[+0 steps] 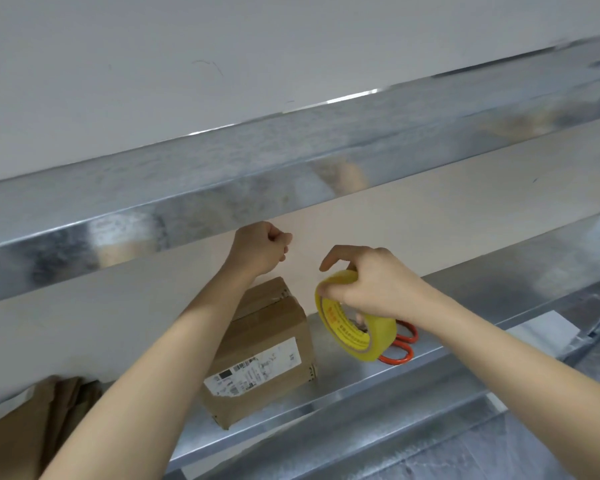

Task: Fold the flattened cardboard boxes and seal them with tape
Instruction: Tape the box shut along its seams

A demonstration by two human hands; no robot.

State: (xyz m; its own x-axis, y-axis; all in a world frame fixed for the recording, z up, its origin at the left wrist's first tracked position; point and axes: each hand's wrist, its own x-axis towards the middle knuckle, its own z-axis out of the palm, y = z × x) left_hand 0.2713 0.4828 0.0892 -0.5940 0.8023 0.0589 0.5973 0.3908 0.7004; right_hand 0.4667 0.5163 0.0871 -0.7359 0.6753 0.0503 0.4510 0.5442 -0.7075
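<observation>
A folded brown cardboard box (267,355) with a white shipping label stands on the metal shelf (378,379), its top flaps down. My right hand (371,282) grips a yellow roll of clear tape (354,327), held just right of the box and above the shelf. My left hand (260,251) is raised above the box's top, fingers curled with thumb and forefinger pinched together; a strip of clear tape between the hands cannot be made out.
Orange-handled scissors (402,348) lie on the shelf behind the tape roll. Flattened brown cardboard (32,420) leans at the lower left. A second metal shelf (222,174) runs overhead. A white sheet (544,330) lies on the shelf at right.
</observation>
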